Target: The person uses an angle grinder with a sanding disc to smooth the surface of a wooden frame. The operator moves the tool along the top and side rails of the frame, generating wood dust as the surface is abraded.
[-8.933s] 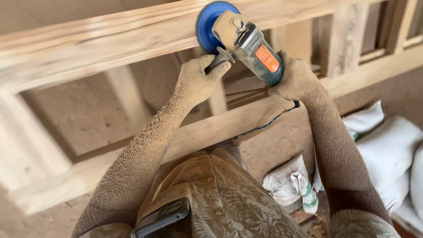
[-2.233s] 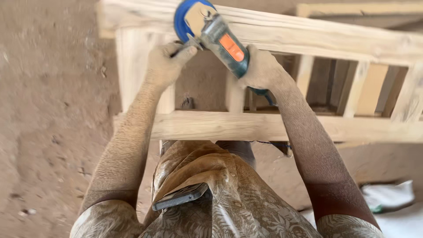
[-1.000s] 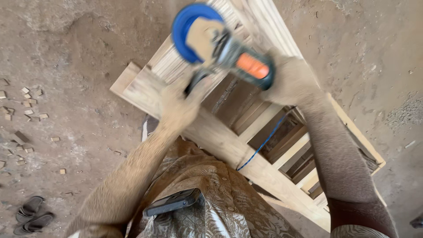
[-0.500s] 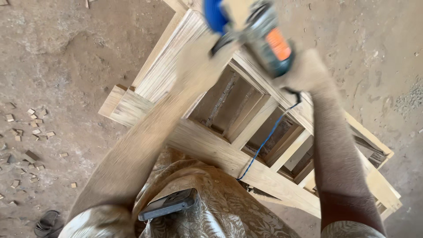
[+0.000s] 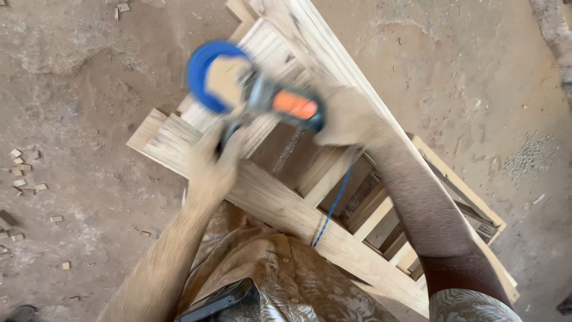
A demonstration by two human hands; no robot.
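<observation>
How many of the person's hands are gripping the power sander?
2. The left hand grips the side handle below the blue disc; the right hand grips the rear of the power sander, over the wooden frame. Motion blur hides the fingers.

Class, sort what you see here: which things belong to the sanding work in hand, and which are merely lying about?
In hand:
- angle grinder with blue sanding disc
- left hand on its side handle
- right hand on its body
- wooden frame
- blue cord

Lying about:
- wood offcuts
- dirt floor
- phone in shirt pocket
</observation>
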